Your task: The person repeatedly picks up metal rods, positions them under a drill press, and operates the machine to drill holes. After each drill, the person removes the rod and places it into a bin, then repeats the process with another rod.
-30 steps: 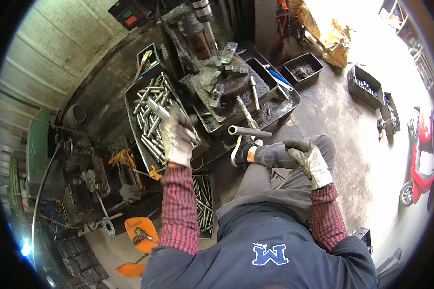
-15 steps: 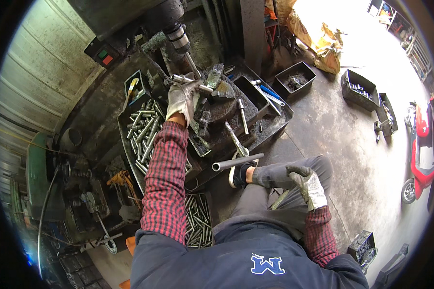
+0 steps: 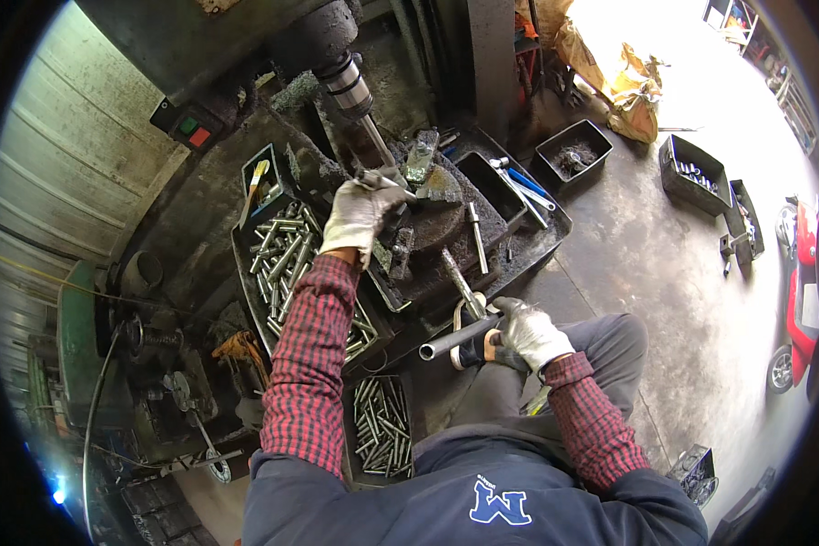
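The left hand's [image 3: 362, 214] fingers grip a metal rod [image 3: 409, 194] near the drill bit [image 3: 377, 140], apparently steadying it; the right hand [image 3: 530, 333] meets the pipe [image 3: 460, 338] end (finger closure cannot be determined).

Rod [image 3: 409, 195] — mostly behind left fingers [image 3: 371, 179]

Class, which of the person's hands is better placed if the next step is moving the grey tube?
Probably the right hand: it is right at one end of the grey tube. The left hand is farther off, near the drill bit, and seems occupied with a metal rod.
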`<action>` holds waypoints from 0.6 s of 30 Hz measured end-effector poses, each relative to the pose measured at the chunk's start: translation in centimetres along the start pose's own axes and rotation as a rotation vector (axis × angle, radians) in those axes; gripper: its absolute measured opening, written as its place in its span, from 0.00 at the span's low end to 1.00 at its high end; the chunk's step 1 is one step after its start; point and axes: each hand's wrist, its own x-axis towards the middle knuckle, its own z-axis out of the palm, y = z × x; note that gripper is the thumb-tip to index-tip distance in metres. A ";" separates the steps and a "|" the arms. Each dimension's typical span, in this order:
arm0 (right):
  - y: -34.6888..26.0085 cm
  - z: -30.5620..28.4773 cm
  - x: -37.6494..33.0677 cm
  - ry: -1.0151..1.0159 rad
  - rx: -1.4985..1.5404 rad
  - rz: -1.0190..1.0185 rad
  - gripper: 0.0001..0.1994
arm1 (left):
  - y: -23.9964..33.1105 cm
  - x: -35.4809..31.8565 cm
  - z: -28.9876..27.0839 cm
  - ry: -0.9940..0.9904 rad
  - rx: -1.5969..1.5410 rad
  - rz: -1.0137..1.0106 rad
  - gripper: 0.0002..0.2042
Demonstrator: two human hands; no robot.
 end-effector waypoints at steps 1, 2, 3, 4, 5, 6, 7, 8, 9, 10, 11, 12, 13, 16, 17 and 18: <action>0.6 1.4 0.6 0.040 -0.069 -0.016 0.33 | -1.0 1.2 -0.6 -0.058 -0.419 -0.107 0.03; 1.3 2.7 1.1 0.055 -0.033 0.015 0.32 | -1.5 3.0 -1.0 0.151 -0.714 -0.296 0.03; 1.8 4.1 1.4 0.143 -0.001 -0.042 0.31 | -2.6 3.7 -1.8 -0.002 -0.415 -0.197 0.03; 1.7 6.1 2.5 0.234 0.008 0.053 0.33 | -3.1 4.8 -2.3 -0.078 0.117 -0.015 0.06; 1.3 7.9 2.7 0.277 0.131 0.152 0.35 | -3.5 5.4 -2.9 -0.140 0.370 0.067 0.08; 0.6 9.4 2.9 0.185 0.211 0.139 0.34 | -3.8 5.9 -3.3 -0.182 0.617 0.164 0.10; -0.9 11.0 2.7 0.089 0.385 0.196 0.32 | -3.8 6.1 -3.6 -0.175 0.596 0.153 0.11; -2.8 11.9 2.3 -0.071 0.696 0.226 0.31 | -3.8 6.2 -3.8 -0.172 0.568 0.139 0.12; -4.8 12.1 1.4 -0.268 1.089 0.315 0.29 | -3.5 6.1 -3.9 -0.165 0.714 0.153 0.11; -6.4 10.9 0.7 -0.317 1.135 0.078 0.31 | -3.4 5.9 -4.0 -0.096 1.011 0.212 0.12; -8.1 9.0 -0.8 -0.378 1.167 -0.050 0.35 | -3.1 5.7 -3.9 -0.115 0.782 0.145 0.11; -9.1 6.1 -2.2 -0.462 1.141 -0.162 0.39 | -3.0 5.6 -3.7 -0.146 0.540 0.102 0.11; -9.8 2.8 -3.6 -0.316 0.982 -0.364 0.44 | -3.0 5.4 -3.7 -0.165 0.579 0.113 0.11; -9.1 -7.0 -6.0 0.130 0.360 -0.635 0.57 | -3.1 5.9 -3.4 -0.132 0.166 -0.029 0.13; -8.1 -8.8 -5.7 0.243 -0.013 -0.634 0.52 | -3.3 6.1 -3.5 -0.138 0.014 -0.072 0.12; -7.3 -9.0 -4.8 0.283 -0.189 -0.622 0.48 | -3.4 6.6 -3.6 -0.166 0.016 -0.059 0.11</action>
